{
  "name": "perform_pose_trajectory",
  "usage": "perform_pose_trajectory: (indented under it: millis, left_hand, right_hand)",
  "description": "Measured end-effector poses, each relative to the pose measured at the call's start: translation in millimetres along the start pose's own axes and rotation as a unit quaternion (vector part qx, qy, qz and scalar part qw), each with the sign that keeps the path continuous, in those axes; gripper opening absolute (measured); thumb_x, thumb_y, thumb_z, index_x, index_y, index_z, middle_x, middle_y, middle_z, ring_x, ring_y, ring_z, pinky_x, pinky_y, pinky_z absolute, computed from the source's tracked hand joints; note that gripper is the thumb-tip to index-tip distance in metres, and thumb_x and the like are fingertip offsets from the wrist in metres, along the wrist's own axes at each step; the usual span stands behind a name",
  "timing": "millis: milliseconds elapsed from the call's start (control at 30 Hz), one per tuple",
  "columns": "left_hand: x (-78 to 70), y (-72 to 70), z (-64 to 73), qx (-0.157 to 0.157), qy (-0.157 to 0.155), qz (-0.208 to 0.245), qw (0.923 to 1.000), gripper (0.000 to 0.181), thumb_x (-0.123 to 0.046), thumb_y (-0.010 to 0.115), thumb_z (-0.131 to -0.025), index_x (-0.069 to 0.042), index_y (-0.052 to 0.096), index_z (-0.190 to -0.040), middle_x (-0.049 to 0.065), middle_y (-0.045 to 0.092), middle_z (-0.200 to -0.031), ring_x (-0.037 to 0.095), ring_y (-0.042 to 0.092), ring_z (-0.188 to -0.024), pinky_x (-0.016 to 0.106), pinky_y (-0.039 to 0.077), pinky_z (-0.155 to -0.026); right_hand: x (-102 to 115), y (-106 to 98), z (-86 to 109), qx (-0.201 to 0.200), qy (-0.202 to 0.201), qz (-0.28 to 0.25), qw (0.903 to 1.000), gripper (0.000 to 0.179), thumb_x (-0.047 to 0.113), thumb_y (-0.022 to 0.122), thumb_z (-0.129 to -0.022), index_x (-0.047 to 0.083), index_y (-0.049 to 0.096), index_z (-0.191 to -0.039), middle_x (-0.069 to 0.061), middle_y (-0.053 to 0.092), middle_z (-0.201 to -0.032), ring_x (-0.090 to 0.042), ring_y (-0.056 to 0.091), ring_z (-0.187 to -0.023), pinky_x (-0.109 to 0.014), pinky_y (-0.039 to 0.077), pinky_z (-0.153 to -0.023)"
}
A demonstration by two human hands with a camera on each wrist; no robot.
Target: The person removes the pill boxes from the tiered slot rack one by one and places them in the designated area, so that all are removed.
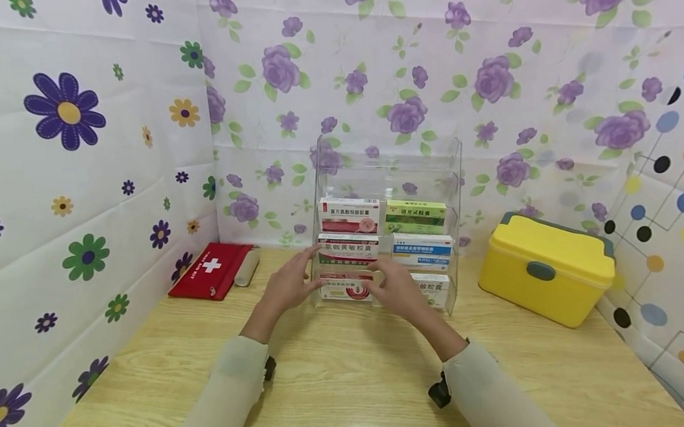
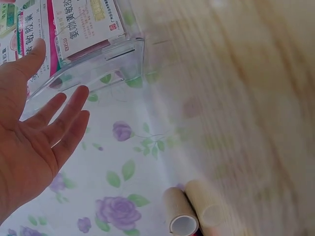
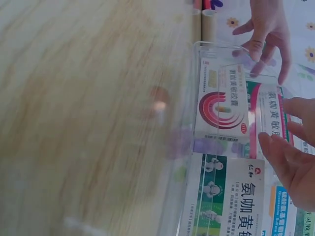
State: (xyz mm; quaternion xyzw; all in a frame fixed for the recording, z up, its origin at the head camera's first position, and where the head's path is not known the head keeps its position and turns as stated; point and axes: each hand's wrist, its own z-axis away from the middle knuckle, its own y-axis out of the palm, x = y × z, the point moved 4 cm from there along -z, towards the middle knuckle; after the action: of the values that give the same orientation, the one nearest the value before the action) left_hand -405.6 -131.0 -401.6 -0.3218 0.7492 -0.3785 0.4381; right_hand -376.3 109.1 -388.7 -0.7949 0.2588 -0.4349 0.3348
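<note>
Both hands are in at the clear display rack [image 1: 394, 164], far side of the counter [image 1: 336, 377], with a capsule carton [image 1: 348, 251] between them: left column, middle of three filled rows! The left hand [image 1: 288, 283] is at its left edge, grip open, thumb well apart from the fingers, some of those reaching past the rack's side. The right hand [image 1: 400, 288] comes in at the right edge, its grip open too, thumb and fingers parted; whether either one touches the carton, I can't tell. Just below sits a white carton with a red ring design [image 1: 338, 291]; just above, a red-and-white carton [image 1: 349, 216]. Right column, top down: a green carton [image 1: 415, 217], a blue-and-white carton [image 1: 422, 251], and a white-and-green carton [image 1: 437, 292], partly behind the right hand. Over on the left lies a red first aid pouch [image 1: 211, 271], pale rolls [image 2: 177, 204] beside it; far right, a yellow lidded box [image 1: 548, 282].
</note>
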Motion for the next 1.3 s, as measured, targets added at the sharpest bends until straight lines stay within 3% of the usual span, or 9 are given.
perform_pose_trajectory:
  millis: [133,233,367,633,867,1067,1300]
  left_hand:
    - [2.7,2.3,-0.2,-0.003,0.000,-0.001,1.0000,0.080,-0.039,0.072,-0.091,-0.033,0.026,-0.156,0.006,0.051,-0.144,0.022,0.068,-0.098,0.043,0.053,-0.065]
    - [4.0,4.1,-0.1,-0.008,0.002,0.001,1.0000,0.079,-0.039,0.073,-0.091,-0.033,0.027,-0.155,0.005,0.053,-0.141,0.021,0.068,-0.096,0.042,0.053,-0.064]
    - [5.2,6.5,0.5,-0.009,0.002,0.004,0.9999,0.078,-0.037,0.072,-0.091,-0.034,0.028,-0.155,0.005,0.054,-0.140,0.019,0.068,-0.093,0.039,0.052,-0.063]
    - [6.8,5.0,0.4,-0.019,0.007,0.006,0.9998,0.078,-0.034,0.074,-0.090,-0.034,0.029,-0.154,0.004,0.054,-0.138,0.020,0.069,-0.091,0.041,0.052,-0.063]
    - [8.3,4.1,-2.0,-0.011,0.017,-0.010,0.9998,0.080,-0.037,0.074,-0.090,-0.034,0.027,-0.154,0.005,0.050,-0.140,0.020,0.067,-0.092,0.040,0.051,-0.063]
    - [7.5,3.1,-3.9,0.002,0.011,-0.014,0.9998,0.088,-0.037,0.079,-0.085,-0.037,0.025,-0.155,0.006,0.047,-0.141,0.019,0.064,-0.089,0.034,0.047,-0.058]
    - [8.9,3.6,-7.0,-0.001,0.002,-0.009,1.0000,0.089,-0.035,0.081,-0.084,-0.036,0.026,-0.154,0.009,0.045,-0.141,0.020,0.064,-0.089,0.036,0.048,-0.059]
  right_hand:
    - [-2.6,6.7,-2.2,0.016,0.020,0.007,0.9997,0.033,0.028,0.072,-0.093,0.008,0.069,-0.120,-0.010,0.064,-0.122,-0.010,0.062,-0.067,-0.032,0.053,-0.067]
    - [-4.7,10.3,-4.1,0.019,0.028,0.018,0.9993,0.031,0.028,0.073,-0.092,0.010,0.071,-0.117,-0.010,0.064,-0.122,-0.022,0.067,-0.090,-0.041,0.054,-0.080]
    - [-8.8,14.3,-6.0,0.025,0.040,0.029,0.9985,0.032,0.028,0.074,-0.091,0.009,0.071,-0.117,-0.011,0.065,-0.124,-0.030,0.059,-0.118,-0.047,0.050,-0.094]
    - [-11.5,18.4,-8.6,0.029,0.029,0.044,0.9982,0.029,0.023,0.074,-0.091,0.009,0.073,-0.116,-0.011,0.067,-0.121,-0.031,0.060,-0.116,-0.047,0.050,-0.091]
    - [-11.9,18.1,-9.0,0.027,0.033,0.079,0.9960,0.028,0.025,0.074,-0.091,0.009,0.073,-0.115,-0.012,0.066,-0.119,-0.031,0.062,-0.110,-0.047,0.052,-0.088]
    - [-16.6,18.1,-11.6,0.028,0.053,0.107,0.9925,0.026,0.027,0.074,-0.091,0.012,0.074,-0.112,-0.009,0.064,-0.120,-0.029,0.063,-0.106,-0.045,0.053,-0.085]
    - [-15.5,17.7,-12.0,0.013,0.046,0.115,0.9922,0.022,0.024,0.074,-0.090,0.013,0.075,-0.109,-0.008,0.064,-0.120,-0.028,0.064,-0.105,-0.044,0.053,-0.082]
